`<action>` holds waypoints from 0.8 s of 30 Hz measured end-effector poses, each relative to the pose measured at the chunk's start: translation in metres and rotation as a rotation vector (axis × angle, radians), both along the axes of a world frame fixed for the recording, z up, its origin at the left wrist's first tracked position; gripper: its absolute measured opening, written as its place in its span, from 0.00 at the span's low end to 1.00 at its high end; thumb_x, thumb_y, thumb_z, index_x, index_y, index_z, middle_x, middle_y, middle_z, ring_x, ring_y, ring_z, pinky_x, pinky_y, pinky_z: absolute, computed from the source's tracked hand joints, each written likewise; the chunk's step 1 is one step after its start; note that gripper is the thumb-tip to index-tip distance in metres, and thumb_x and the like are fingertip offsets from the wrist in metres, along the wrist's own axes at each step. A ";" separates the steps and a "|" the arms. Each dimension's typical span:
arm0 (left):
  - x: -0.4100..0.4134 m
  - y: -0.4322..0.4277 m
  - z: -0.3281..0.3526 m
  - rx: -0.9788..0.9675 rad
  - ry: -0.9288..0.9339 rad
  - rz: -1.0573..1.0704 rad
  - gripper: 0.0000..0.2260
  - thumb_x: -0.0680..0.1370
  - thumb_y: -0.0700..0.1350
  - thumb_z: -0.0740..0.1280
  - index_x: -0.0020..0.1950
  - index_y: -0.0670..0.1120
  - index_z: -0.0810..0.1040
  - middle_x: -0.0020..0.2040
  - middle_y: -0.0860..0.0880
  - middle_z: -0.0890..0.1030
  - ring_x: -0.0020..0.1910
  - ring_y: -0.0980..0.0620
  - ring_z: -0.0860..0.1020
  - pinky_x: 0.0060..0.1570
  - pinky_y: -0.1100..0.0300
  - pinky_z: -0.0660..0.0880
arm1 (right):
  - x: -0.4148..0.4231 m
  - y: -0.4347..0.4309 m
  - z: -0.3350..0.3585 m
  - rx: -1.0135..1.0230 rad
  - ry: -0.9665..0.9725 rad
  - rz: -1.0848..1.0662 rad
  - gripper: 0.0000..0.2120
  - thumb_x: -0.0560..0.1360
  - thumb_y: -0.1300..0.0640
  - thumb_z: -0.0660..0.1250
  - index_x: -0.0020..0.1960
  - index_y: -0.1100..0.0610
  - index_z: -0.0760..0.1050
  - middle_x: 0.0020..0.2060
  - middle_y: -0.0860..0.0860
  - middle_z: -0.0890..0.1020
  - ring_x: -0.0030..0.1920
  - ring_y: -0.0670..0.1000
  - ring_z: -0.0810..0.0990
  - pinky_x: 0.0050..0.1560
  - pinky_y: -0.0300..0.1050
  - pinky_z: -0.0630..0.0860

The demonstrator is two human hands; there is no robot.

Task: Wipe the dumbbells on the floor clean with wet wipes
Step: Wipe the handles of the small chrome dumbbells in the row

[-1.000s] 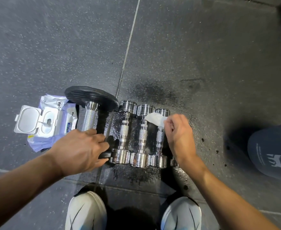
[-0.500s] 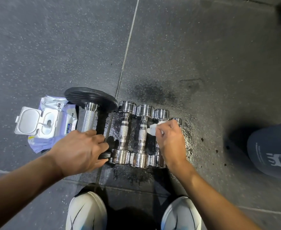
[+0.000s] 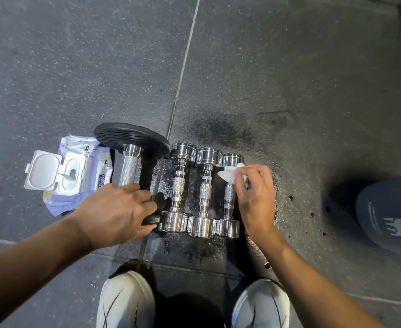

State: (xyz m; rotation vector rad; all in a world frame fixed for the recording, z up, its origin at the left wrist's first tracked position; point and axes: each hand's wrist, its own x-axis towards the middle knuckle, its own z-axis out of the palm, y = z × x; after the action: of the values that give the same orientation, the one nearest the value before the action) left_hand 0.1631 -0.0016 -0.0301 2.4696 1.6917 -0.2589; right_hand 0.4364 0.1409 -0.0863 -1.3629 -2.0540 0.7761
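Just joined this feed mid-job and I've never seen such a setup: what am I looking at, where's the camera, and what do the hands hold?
No machine here: these are a person's bare hands, filmed by one head-worn camera looking down. On the dark floor lie a large black-plated dumbbell, three chrome dumbbells beside it, and an open wipes pack. The left hand grips the large dumbbell's near plate. The right hand pinches a wet wipe against the rightmost visible chrome dumbbell.
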 end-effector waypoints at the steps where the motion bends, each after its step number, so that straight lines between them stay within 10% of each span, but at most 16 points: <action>1: 0.000 0.000 0.000 0.001 -0.001 0.000 0.16 0.73 0.66 0.71 0.42 0.54 0.77 0.38 0.54 0.77 0.38 0.49 0.79 0.25 0.56 0.71 | -0.002 0.001 -0.003 -0.028 0.010 -0.025 0.05 0.79 0.72 0.66 0.48 0.66 0.79 0.50 0.55 0.75 0.48 0.40 0.75 0.51 0.37 0.76; 7: 0.000 0.001 0.002 -0.002 0.000 0.006 0.16 0.72 0.65 0.72 0.41 0.54 0.77 0.38 0.54 0.77 0.37 0.49 0.79 0.25 0.56 0.71 | 0.002 0.002 -0.008 -0.032 -0.075 0.045 0.06 0.79 0.67 0.69 0.52 0.60 0.83 0.50 0.50 0.82 0.53 0.50 0.81 0.58 0.51 0.80; 12: 0.001 0.001 0.001 0.009 -0.002 -0.001 0.16 0.73 0.65 0.71 0.42 0.54 0.78 0.38 0.54 0.77 0.37 0.48 0.79 0.25 0.57 0.71 | -0.001 0.012 0.007 -0.016 0.004 -0.044 0.04 0.79 0.69 0.67 0.50 0.64 0.81 0.51 0.54 0.80 0.52 0.37 0.76 0.57 0.31 0.73; 24: 0.000 0.000 0.001 0.016 -0.011 0.000 0.16 0.72 0.65 0.73 0.41 0.53 0.78 0.38 0.54 0.77 0.37 0.49 0.79 0.25 0.56 0.71 | 0.001 0.003 0.004 -0.062 -0.129 0.064 0.07 0.81 0.63 0.67 0.53 0.57 0.83 0.49 0.44 0.80 0.51 0.44 0.78 0.59 0.34 0.73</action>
State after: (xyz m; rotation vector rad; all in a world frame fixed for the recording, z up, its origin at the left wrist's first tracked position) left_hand 0.1634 -0.0011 -0.0292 2.4778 1.6966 -0.2321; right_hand 0.4372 0.1436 -0.0824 -1.4208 -2.1991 0.8034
